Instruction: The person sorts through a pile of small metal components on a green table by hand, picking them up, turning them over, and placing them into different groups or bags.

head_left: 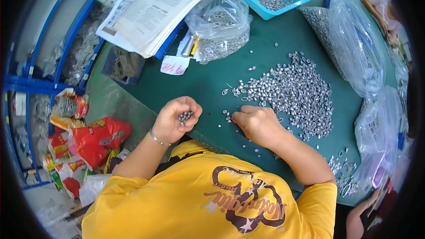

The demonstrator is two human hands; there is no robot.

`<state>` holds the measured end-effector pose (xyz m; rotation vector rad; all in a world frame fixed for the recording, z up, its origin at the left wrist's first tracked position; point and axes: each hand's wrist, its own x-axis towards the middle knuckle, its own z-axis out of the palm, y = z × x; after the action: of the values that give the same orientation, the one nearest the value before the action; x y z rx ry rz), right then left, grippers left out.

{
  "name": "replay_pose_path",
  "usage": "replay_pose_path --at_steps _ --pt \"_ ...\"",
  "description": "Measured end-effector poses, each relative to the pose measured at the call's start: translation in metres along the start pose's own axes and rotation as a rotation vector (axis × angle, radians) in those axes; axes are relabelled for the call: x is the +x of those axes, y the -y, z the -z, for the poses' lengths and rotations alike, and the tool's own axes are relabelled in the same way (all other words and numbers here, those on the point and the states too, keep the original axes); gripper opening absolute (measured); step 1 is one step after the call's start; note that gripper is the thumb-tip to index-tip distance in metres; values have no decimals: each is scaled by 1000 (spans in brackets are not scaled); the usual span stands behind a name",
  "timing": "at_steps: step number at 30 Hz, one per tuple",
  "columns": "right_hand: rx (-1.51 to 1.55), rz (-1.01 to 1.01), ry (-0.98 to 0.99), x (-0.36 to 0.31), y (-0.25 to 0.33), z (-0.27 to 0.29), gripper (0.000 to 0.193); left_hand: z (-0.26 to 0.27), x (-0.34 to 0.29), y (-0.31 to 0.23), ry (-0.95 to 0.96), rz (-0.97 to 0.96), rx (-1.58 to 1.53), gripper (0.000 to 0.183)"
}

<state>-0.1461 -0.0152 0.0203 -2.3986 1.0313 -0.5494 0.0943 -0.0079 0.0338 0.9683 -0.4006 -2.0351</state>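
Note:
A broad heap of small silver-grey metal pieces (301,93), rounded like beads or caps, spreads over the green tabletop (203,84). Cupped near the table's front edge, my left hand (176,117) curls around a handful of the same pieces (184,117). My right hand (259,124) rests on the table at the heap's near left side, fingers bent and pressed together. Its fingertips point down beside a few loose pieces (227,116); whether they pinch one is hidden. One piece with a thin stem (225,91) lies apart at the heap's left.
A blue basin (268,13) of metal parts stands at the back. Clear bags of parts (223,26) lie beside stacked papers (164,9). More filled bags (354,44) line the right side, where another person's hand (369,201) shows. Red packaging (102,139) is at left, near blue shelving (33,84).

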Motion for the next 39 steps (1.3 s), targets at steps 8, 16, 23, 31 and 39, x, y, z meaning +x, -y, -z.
replay_pose_path --at_steps 8,16,23,31,39 --pt "1500 -653 66 -7 -14 26 15 -20 2 26 -166 -529 1071 8" --pt "223 -293 -135 -10 -11 6 11 -17 31 30 38 -772 1627 9" --pt "1593 -703 -318 -30 -14 25 8 -14 32 4 60 25 508 4" --pt "79 -295 -205 -10 6 10 11 -1 41 -8 247 138 106 7" --pt "978 -702 -193 -14 1 20 12 -13 51 6 413 -708 1670 8"
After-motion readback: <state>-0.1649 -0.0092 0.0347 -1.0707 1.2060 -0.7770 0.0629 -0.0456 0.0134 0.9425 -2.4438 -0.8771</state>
